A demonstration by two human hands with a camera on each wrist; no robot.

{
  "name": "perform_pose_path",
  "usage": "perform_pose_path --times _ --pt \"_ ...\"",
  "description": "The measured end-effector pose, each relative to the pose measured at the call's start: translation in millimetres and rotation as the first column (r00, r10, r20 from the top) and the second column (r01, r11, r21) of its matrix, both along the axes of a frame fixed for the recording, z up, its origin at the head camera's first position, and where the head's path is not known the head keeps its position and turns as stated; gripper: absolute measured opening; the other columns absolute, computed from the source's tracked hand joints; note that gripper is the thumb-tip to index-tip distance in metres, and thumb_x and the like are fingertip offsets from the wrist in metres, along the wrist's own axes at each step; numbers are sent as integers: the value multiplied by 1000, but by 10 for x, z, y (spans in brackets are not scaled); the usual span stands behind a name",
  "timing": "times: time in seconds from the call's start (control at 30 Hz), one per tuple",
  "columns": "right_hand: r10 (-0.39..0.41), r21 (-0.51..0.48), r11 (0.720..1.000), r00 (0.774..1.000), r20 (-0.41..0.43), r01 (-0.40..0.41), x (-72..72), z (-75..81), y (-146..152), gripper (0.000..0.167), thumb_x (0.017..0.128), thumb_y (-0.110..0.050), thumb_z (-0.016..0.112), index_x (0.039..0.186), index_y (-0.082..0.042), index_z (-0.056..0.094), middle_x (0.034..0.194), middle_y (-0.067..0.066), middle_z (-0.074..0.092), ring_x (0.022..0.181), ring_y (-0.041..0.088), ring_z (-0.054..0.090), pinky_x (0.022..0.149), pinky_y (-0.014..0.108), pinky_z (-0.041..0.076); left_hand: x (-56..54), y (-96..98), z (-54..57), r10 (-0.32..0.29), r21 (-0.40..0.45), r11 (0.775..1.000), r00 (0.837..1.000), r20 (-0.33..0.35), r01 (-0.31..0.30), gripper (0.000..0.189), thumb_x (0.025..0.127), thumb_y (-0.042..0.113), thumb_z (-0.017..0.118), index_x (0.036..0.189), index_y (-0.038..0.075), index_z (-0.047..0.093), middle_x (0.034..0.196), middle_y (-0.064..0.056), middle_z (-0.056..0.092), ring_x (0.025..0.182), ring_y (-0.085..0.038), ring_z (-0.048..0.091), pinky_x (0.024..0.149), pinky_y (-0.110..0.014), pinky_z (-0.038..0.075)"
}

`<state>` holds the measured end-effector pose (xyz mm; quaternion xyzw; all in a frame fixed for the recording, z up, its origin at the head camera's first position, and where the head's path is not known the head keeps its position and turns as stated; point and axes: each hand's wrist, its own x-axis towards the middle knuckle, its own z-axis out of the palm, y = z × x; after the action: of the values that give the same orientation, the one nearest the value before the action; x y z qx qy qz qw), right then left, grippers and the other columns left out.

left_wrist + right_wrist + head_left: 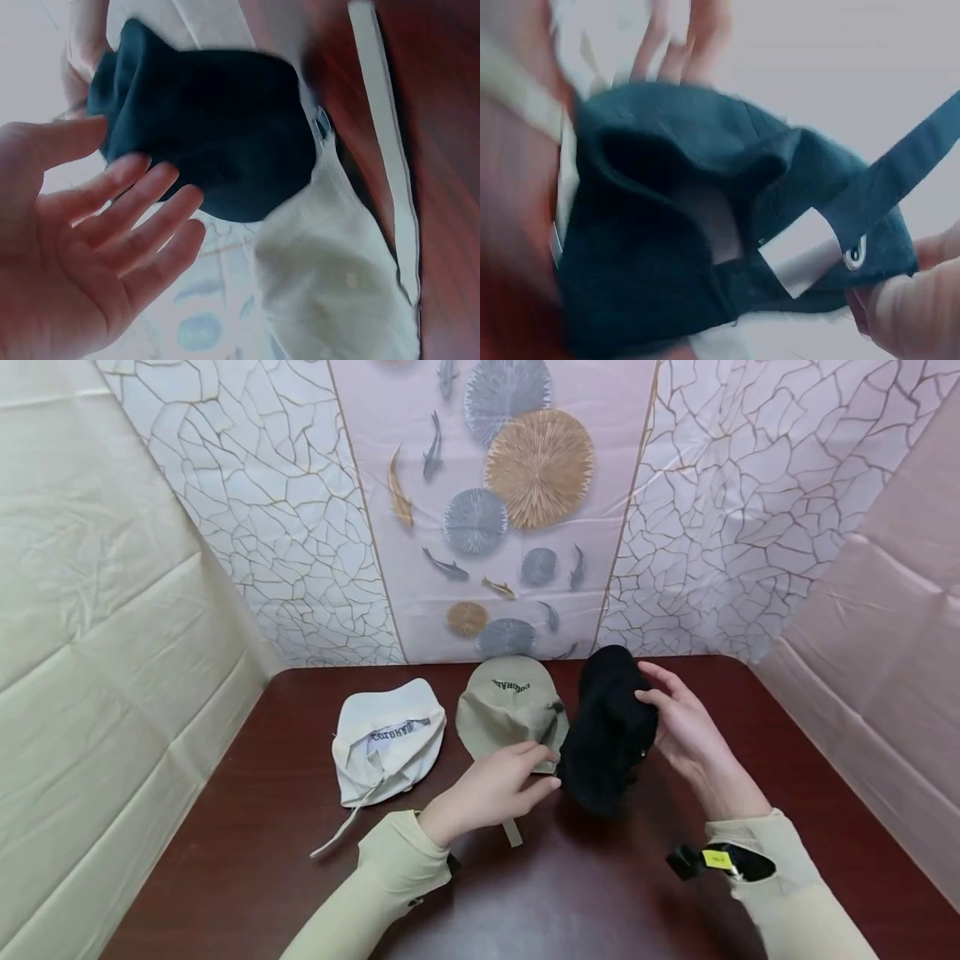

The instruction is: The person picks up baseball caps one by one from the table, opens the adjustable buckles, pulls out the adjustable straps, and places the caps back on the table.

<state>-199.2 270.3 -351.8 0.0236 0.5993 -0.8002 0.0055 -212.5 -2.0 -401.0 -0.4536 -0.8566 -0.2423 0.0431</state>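
Observation:
A black cap (609, 727) is held tilted on its side by my right hand (686, 727), whose thumb and fingers pinch its right edge. In the right wrist view, the inside of the black cap (645, 262) shows, with a loose strap (907, 172), a metal buckle and a white label (802, 251). My left hand (491, 789) is at the cap's left side, its fingers loosely spread and holding nothing. Behind that hand lies a khaki cap (498, 714) with dark lettering, its strap (513, 833) trailing toward me.
To the left, a white cap (390, 727) with dark lettering lies on the dark red table (247, 827), its thin strap stretching forward. A patterned cloth (472, 585) hangs behind the table. Pale fabric walls (112, 610) stand on both sides.

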Motion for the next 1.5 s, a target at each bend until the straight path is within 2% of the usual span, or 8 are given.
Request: perform_pose_path --times 0.13,0.4,0.7,0.83,1.03,1.17,1.3,1.5 --pt "-48 -410 910 998 42 61 63 -60 -78 41 105 1 42 138 -21 34 132 0 35 90 9 56 70 21 50 37 39 -7 52 28 998 998 25 -53 42 101 42 58 130 12 59 125 1 63 107 -14 64 90 -28 51" --pt "-99 -707 690 988 118 154 124 -139 -188 32 102 2 48 119 -23 37 134 -6 29 96 13 58 77 26 53 -36 33 -71 166 114 978 982 87 -175 46 97 41 66 129 11 55 125 -2 61 87 -13 63 77 -28 51" --pt "-93 -872 441 977 190 211 197 -181 -349 21 102 1 49 106 -19 45 120 -4 41 95 17 62 84 29 53 183 62 -68 174 256 957 976 -128 -137 31 94 33 73 83 13 51 77 5 45 61 -6 42 53 -19 34" --pt "-98 -914 341 975 199 220 201 -131 -430 18 102 3 49 100 -15 49 118 -1 45 100 18 61 92 29 51 225 150 -109 241 190 963 929 -279 -192 39 89 44 76 82 14 51 70 7 41 51 -7 40 44 -20 29" --pt "-105 -904 393 984 141 171 168 -75 -598 23 103 0 47 109 -21 40 130 -7 39 113 14 57 100 28 47 71 328 -169 403 126 909 762 -508 -396 63 78 69 73 95 11 55 76 0 49 55 -17 54 45 -28 39" --pt "-75 -897 426 992 98 121 207 -115 -655 32 105 -3 45 128 -24 40 131 -4 45 113 13 61 100 27 47 -12 415 -163 416 132 899 716 -560 -419 62 80 70 71 94 11 57 78 0 54 62 -18 60 50 -31 43" --pt "-31 -855 517 999 29 41 245 -210 -659 18 106 -14 50 123 -9 53 114 4 61 102 15 65 93 27 50 -66 377 -128 371 168 926 741 -560 -337 36 84 43 75 88 11 59 75 2 57 65 -18 61 54 -32 44" --pt "110 -674 716 982 -153 -185 298 -386 -647 33 108 -34 43 118 -12 66 112 4 68 114 18 60 107 33 40 -134 179 60 231 174 970 862 -451 -169 20 88 23 77 89 12 61 77 3 58 70 -16 60 63 -31 48"
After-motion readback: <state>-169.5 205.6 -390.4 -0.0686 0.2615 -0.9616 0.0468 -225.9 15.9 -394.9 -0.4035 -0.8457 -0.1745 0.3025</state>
